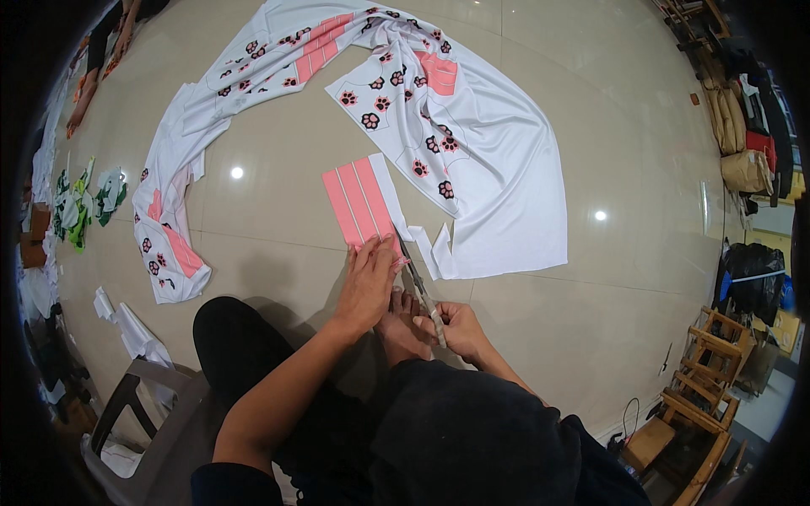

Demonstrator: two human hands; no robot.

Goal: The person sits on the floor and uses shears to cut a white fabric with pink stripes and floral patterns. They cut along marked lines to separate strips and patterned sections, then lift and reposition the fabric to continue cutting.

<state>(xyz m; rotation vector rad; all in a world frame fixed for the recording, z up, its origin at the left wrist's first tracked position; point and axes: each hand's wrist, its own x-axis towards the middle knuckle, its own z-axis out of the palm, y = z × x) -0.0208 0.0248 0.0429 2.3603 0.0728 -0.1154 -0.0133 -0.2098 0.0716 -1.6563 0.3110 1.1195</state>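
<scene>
My left hand [364, 282] grips the near end of a pink fabric piece [361, 198] with white stripes, its fingers laid over the cloth. In my right hand [460, 327] is a pair of scissors [429, 305], the blades pointing away from me along the right edge of the pink piece. A white border [386, 190] runs down that edge, and a thin white strip [441, 251] lies folded to the right of the blades. Beyond spreads a large white cloth [519, 185] printed with paw marks and pink patches. How far the blades are apart is hard to make out.
My bare foot [402, 327] is just under the hands. A grey plastic chair [160, 430] stands at lower left, near white scraps [139, 333]. Green scraps [78, 207] lie at far left. Wooden frames [704, 371] and bags [747, 173] line the right side. Another person's limbs show at upper left.
</scene>
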